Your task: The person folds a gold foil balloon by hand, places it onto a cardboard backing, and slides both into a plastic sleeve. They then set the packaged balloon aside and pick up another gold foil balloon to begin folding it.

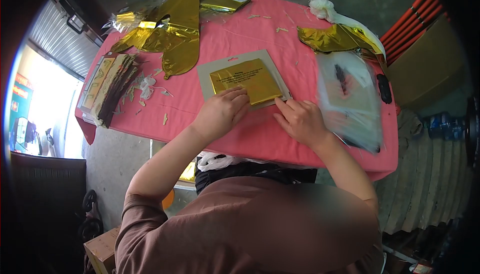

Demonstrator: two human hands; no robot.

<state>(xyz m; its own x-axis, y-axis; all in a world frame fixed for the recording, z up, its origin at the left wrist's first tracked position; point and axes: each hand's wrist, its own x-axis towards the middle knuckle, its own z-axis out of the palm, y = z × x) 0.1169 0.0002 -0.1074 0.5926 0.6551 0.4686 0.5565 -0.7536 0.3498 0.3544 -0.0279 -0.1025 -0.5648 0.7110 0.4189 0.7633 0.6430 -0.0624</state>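
Note:
A folded gold foil balloon, in clear film with small black print, lies on a grey backing card with a hanging slot at its far edge. My left hand is closed at the packet's near left side, its bent fingertips on the foil and its thumb hidden. My right hand touches the near right corner with the index finger. Its thumb is held a little apart and nothing clear shows between them.
A pink-covered table carries large gold foil balloons at far left and a stack of cards at left. Clear plastic bags and a black object lie right. White string and paper scraps are scattered leftward.

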